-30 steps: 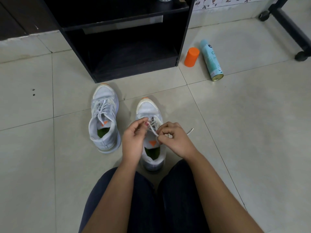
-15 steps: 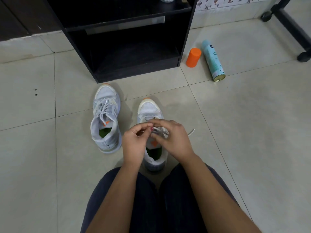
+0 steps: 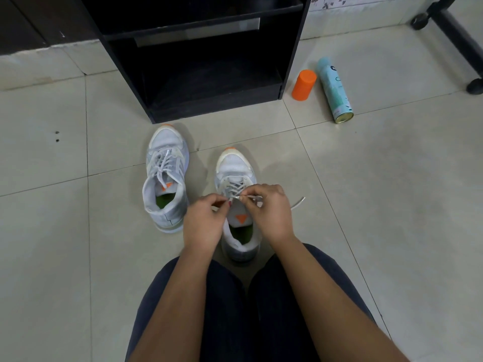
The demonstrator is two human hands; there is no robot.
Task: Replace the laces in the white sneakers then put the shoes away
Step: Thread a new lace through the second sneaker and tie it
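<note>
As right hand (image 3: pixel 271 212) pinches lace (image 3: pixel 248 196), sneaker (image 3: pixel 235 163) beneath

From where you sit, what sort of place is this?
Likely a room in a home: a tiled floor, a low black shelf unit, and a spray can lying beside an orange cap. The left hand and right hand pinch a lace on a white sneaker.

The floor (image 3: pixel 392 205) is covered with large pale tiles, divided by thin dark joints. An open black cabinet (image 3: pixel 295 48) is placed on it against the wall (image 3: pixel 39 64). At the right, a black frame (image 3: pixel 454 35) on wheels is seen. The light is soft and even.
</note>
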